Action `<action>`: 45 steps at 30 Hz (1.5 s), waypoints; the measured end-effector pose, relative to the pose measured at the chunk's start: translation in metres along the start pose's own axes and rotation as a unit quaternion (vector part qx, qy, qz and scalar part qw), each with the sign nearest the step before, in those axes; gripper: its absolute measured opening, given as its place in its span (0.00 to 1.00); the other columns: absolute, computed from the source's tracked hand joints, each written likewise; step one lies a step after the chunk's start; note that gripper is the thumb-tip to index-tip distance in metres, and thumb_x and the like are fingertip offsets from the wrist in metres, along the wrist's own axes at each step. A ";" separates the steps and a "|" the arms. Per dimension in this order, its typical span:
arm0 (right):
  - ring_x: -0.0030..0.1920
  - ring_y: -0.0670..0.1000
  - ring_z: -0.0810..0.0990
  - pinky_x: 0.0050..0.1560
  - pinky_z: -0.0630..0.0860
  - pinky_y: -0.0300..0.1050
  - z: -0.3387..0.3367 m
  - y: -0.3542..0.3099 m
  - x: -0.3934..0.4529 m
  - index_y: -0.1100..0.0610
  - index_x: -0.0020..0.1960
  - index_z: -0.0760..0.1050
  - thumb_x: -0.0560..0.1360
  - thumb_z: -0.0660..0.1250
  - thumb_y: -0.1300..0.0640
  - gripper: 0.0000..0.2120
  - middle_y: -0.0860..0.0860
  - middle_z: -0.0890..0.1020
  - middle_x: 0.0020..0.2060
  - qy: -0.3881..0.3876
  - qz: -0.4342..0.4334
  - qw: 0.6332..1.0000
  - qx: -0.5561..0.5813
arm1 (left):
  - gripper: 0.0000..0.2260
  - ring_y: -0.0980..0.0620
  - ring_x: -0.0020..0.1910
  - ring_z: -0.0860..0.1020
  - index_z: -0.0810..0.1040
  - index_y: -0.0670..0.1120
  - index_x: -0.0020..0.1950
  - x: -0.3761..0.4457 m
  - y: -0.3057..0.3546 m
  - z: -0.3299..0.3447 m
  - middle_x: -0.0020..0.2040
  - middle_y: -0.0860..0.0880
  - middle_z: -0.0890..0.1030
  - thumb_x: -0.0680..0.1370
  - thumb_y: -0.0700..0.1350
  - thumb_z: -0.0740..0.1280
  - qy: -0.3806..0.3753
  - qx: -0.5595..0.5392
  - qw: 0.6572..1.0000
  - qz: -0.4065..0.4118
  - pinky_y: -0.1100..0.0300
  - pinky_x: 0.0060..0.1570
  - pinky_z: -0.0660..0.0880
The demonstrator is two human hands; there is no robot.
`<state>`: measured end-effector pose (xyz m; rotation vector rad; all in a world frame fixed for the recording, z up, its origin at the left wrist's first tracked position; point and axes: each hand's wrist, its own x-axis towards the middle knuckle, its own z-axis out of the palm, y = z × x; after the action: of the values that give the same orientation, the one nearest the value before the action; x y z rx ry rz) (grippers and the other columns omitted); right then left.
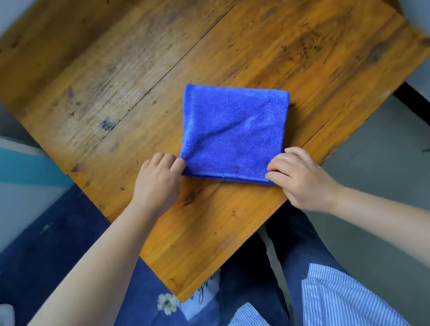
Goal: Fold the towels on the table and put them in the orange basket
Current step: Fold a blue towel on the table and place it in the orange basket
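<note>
Lying folded square on the wooden table [215, 34], the blue towel [234, 131] is pinched at near corners by left hand [158, 182] and right hand [300, 179]

Worn wooden table [113, 74] bears apparently folded blue towel [234, 131].

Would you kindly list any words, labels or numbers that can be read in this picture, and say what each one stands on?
Dark cursive lettering on the white patch of the blue floral fabric, just under the table's near corner: partly hidden and blurred, not readable.
Blue towel, table top, striped shirt: no text visible.
</note>
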<state>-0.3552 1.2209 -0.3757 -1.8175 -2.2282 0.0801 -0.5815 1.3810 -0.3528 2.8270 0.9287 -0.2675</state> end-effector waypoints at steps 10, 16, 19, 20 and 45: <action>0.69 0.66 0.64 0.68 0.58 0.65 -0.005 0.030 0.099 0.66 0.66 0.68 0.73 0.57 0.66 0.21 0.64 0.69 0.67 -0.053 0.184 0.981 0.008 | 0.18 0.31 0.67 0.66 0.71 0.30 0.63 0.066 0.061 0.004 0.66 0.31 0.69 0.74 0.32 0.60 0.139 -0.168 0.970 -0.109 0.40 0.66 0.65; 0.76 0.55 0.46 0.72 0.41 0.58 0.025 0.038 0.104 0.47 0.74 0.51 0.79 0.52 0.47 0.25 0.50 0.50 0.76 -0.182 0.185 0.965 -0.031 | 0.28 0.45 0.76 0.44 0.51 0.48 0.76 0.078 0.053 0.040 0.77 0.49 0.49 0.79 0.58 0.53 0.025 -0.118 0.969 -0.215 0.47 0.72 0.42; 0.76 0.57 0.48 0.72 0.42 0.59 0.024 0.052 0.103 0.47 0.74 0.51 0.79 0.52 0.47 0.25 0.51 0.52 0.76 -0.183 0.211 0.960 -0.028 | 0.29 0.44 0.76 0.45 0.52 0.50 0.76 0.078 0.053 0.040 0.77 0.51 0.50 0.78 0.60 0.54 0.032 -0.144 0.959 -0.243 0.44 0.72 0.45; 0.76 0.57 0.47 0.72 0.42 0.60 0.022 0.057 0.102 0.48 0.75 0.51 0.79 0.52 0.48 0.25 0.51 0.52 0.76 -0.188 0.226 0.955 -0.028 | 0.29 0.45 0.76 0.45 0.52 0.50 0.76 0.079 0.054 0.040 0.77 0.51 0.50 0.78 0.60 0.54 0.033 -0.150 0.955 -0.254 0.44 0.72 0.45; 0.53 0.57 0.74 0.45 0.67 0.44 -0.002 0.040 0.247 0.62 0.54 0.74 0.72 0.65 0.61 0.11 0.58 0.78 0.51 -0.364 -0.004 0.930 0.055 | 0.14 0.41 0.63 0.68 0.72 0.41 0.60 0.049 0.065 0.007 0.60 0.41 0.73 0.79 0.48 0.59 -0.102 -0.233 0.814 -0.523 0.50 0.58 0.67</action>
<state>-0.3609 1.4686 -0.3406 -1.9181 -2.6027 1.0063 -0.5051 1.3560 -0.3639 1.5614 2.0463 -0.3702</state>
